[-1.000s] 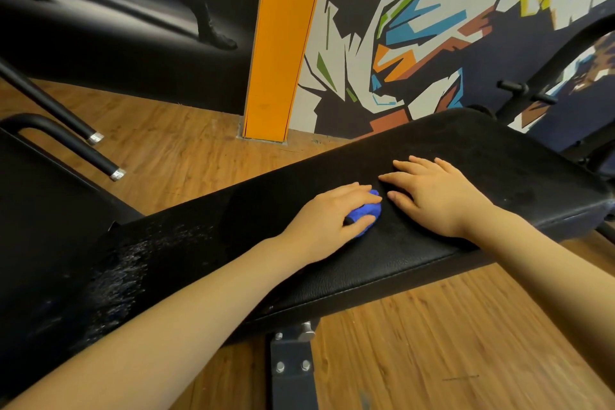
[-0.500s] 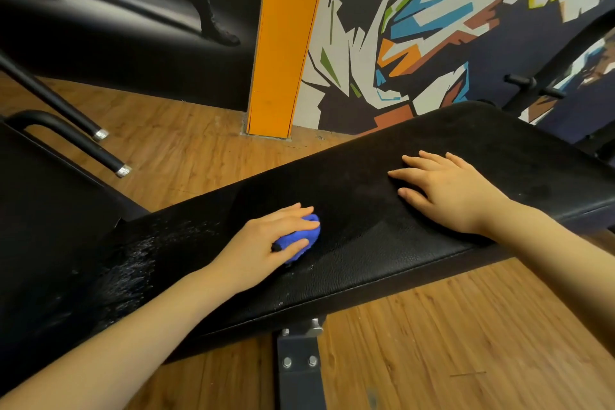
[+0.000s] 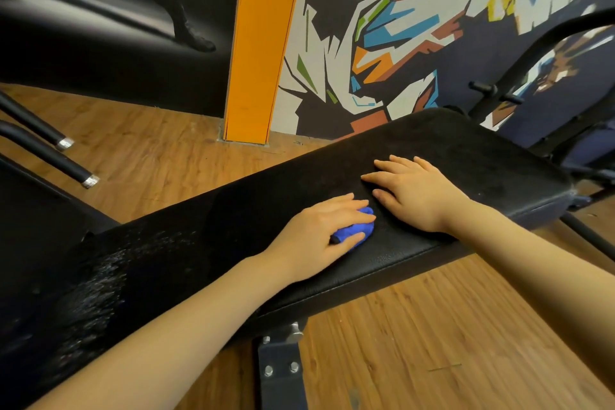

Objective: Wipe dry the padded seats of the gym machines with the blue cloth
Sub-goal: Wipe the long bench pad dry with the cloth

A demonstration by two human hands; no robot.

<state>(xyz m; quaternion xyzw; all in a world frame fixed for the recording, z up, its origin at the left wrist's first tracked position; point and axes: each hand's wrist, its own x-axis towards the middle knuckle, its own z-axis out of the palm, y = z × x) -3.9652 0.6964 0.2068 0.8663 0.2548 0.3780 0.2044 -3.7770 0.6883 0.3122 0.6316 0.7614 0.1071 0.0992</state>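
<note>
We press the left hand (image 3: 319,230), fingers curled round the blue cloth (image 3: 354,232) mid-bench (image 3: 466,156), right hand (image 3: 416,191) flat alongside; next strokes should overlap leftward toward the droplets (image 3: 100,280).

The padded seat (image 3: 332,183) running across the middle of the frame is plain black with a fine leathery grain, speckled with whitish wet flecks toward the lower left, and the little cloth (image 3: 354,231) bunched on it is a bright royal blue. Behind it the floor (image 3: 432,326) is warm orange-brown wood grain planks, and a flat solid orange pillar (image 3: 259,43) stands top centre. The wall mural (image 3: 416,27) at upper right is all jagged shards of white, black, sky blue, green, rust, orange and yellow on dark navy, while the wall (image 3: 100,27) at upper left is glossy black.
</note>
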